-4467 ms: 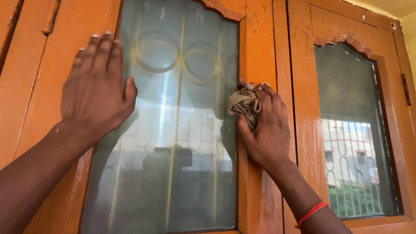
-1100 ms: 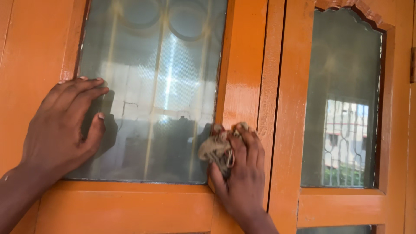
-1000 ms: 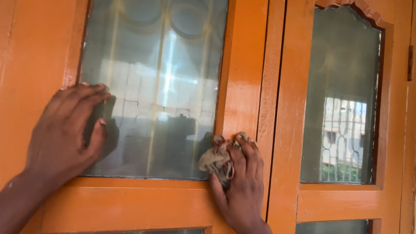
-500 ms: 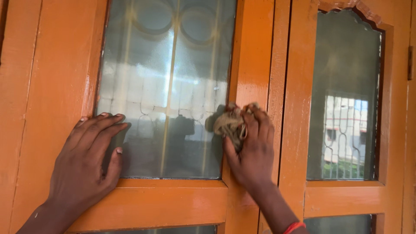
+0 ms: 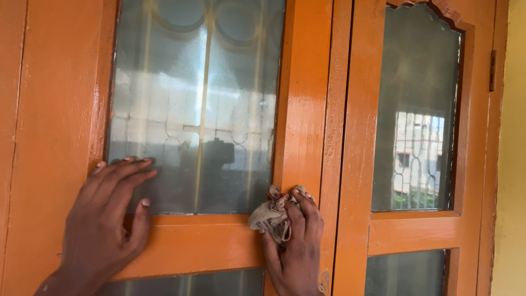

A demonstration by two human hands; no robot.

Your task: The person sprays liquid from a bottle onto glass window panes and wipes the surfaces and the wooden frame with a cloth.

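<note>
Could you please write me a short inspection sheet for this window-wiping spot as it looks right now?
Surface: orange painted wooden window frame, glossy, with paint chipped along the middle seam.
Job's things: crumpled brownish cloth, pressed at the lower right corner of the left glass pane; the pane looks hazy and reflective.
Clutter: nothing seen.
Hands: right hand grips the cloth against the frame; left hand lies flat and open across the pane's lower left corner and the rail below.
Cables: nothing seen.
Surroundings: right glass pane reflects a building and a grille; yellow wall at far right; small hinge on the right edge.
</note>
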